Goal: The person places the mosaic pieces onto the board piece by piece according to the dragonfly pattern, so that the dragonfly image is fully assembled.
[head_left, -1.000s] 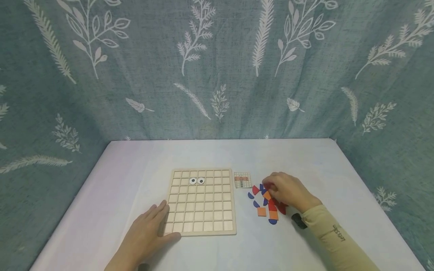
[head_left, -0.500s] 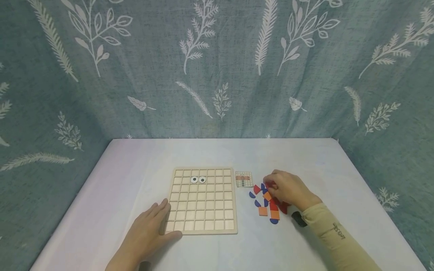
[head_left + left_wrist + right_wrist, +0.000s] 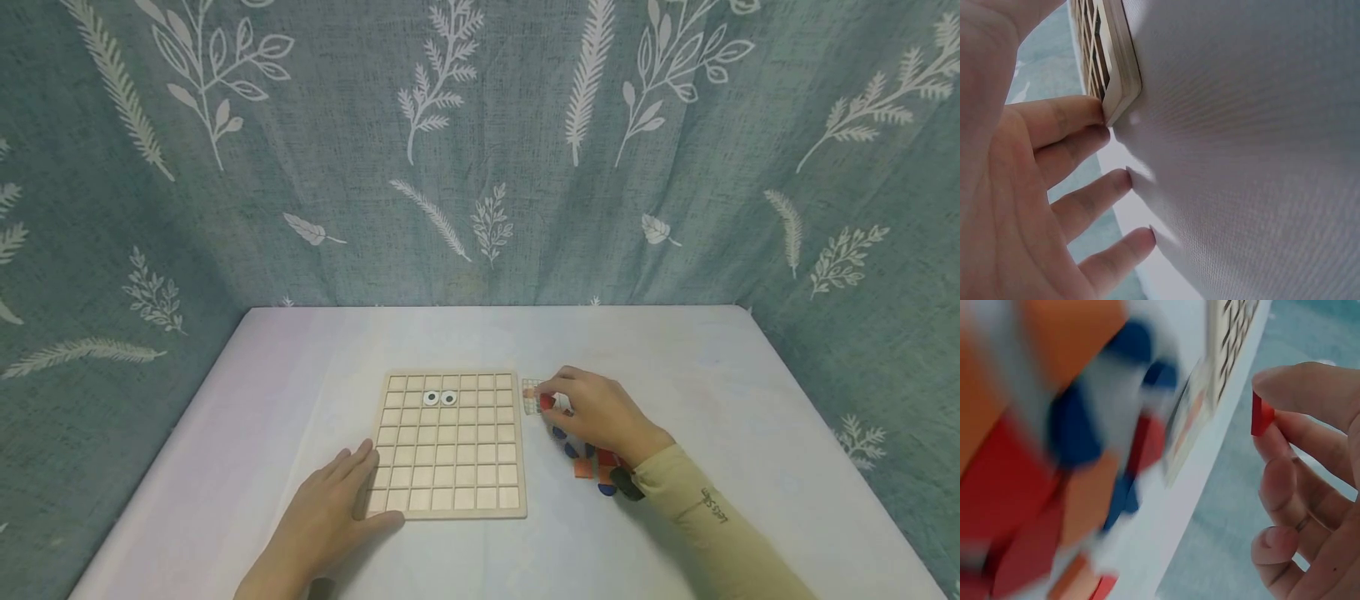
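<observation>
My right hand pinches a small red piece between thumb and fingers, above the small pattern card. In the right wrist view the red piece is held up off the table. Fingers of my left hand touch the lower left edge of the wooden grid board; the thumb lies at its bottom edge. The left wrist view shows the left fingers straight, by the board's corner. Two round eye pieces sit side by side in the board's second row.
Loose blue, red and orange pieces lie right of the board, partly under my right hand, among them an orange square and a blue half-round. A leaf-patterned curtain stands behind and beside the white table.
My right hand has lifted from the loose pieces and moved left toward the board, with a red piece in its fingers. My left hand stays at the board's edge.
</observation>
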The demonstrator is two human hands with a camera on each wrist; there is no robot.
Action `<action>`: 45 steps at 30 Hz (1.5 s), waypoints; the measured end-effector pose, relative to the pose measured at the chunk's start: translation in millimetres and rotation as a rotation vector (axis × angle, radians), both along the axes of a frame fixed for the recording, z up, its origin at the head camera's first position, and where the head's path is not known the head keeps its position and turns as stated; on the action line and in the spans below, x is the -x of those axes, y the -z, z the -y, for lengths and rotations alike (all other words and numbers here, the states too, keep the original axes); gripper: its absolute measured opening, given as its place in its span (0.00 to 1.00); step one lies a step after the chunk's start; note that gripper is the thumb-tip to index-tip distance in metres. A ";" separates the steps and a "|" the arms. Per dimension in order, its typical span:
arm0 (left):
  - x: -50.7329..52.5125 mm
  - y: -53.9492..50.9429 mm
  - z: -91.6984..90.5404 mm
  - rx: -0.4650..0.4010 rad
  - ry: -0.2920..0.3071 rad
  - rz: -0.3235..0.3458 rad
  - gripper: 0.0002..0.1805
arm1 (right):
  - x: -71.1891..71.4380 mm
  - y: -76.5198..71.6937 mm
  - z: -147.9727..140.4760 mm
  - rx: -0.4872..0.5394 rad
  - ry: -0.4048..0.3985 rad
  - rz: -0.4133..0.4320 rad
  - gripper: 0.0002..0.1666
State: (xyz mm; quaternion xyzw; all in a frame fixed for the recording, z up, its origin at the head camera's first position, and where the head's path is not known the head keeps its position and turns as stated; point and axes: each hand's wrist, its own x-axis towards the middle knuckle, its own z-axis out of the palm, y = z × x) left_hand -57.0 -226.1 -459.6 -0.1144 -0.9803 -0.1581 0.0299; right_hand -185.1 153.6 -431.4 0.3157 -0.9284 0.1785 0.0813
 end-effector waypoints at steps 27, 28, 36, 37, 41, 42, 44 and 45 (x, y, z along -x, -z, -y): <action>-0.9 0.4 -4.2 0.010 -0.020 0.000 0.52 | -0.5 5.2 111.1 0.061 -0.197 0.063 0.15; -0.9 0.5 -4.1 0.008 -0.017 -0.006 0.52 | -0.5 5.3 114.4 0.059 -0.206 0.064 0.15; -0.6 1.0 -2.4 0.007 -0.004 -0.012 0.51 | -2.3 7.0 137.2 0.037 -0.268 0.107 0.13; -0.6 0.9 -2.3 0.008 -0.004 -0.011 0.51 | -2.6 7.2 139.4 0.031 -0.273 0.112 0.13; -1.2 0.6 -2.5 0.007 -0.007 -0.009 0.51 | -3.4 7.8 146.6 0.000 -0.264 0.134 0.13; -1.3 0.6 -2.6 0.005 -0.010 -0.007 0.51 | -3.3 8.1 148.0 -0.009 -0.260 0.134 0.13; -1.5 0.8 -2.9 0.001 -0.012 -0.004 0.51 | -3.2 8.7 150.3 -0.027 -0.255 0.133 0.14; -1.6 1.0 -2.9 0.000 -0.012 -0.002 0.51 | -2.8 9.3 151.3 -0.032 -0.258 0.129 0.14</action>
